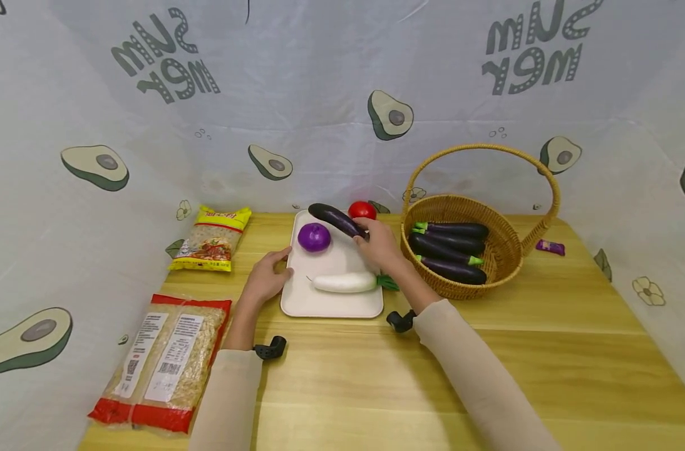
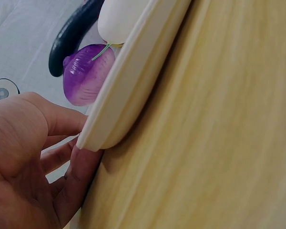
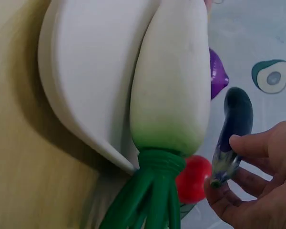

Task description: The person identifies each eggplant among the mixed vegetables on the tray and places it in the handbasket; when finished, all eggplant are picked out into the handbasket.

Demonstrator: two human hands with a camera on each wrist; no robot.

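An eggplant (image 1: pixel 335 219) is held by its stem end in my right hand (image 1: pixel 379 243), over the back of a white tray (image 1: pixel 337 307). In the right wrist view, the thumb and fingers pinch that eggplant (image 3: pixel 237 119). My left hand (image 1: pixel 267 275) grips the tray's left edge; the left wrist view shows the thumb above the rim (image 2: pixel 128 81) and a finger under it. On the tray lie a purple onion (image 1: pixel 314 238) and a white radish (image 1: pixel 345 282), whose green top (image 1: pixel 387 282) hangs past the right edge. A red tomato (image 1: pixel 362 210) shows at the back right corner, partly hidden.
A wicker basket (image 1: pixel 508 275) with a tall handle stands to the right, holding several eggplants (image 1: pixel 446 247). Right of it lies a small purple packet (image 1: pixel 550 247). At left are a yellow bag (image 1: pixel 211 240) and a red-edged grain bag (image 1: pixel 168 360). A printed curtain (image 1: pixel 331 75) borders the table.
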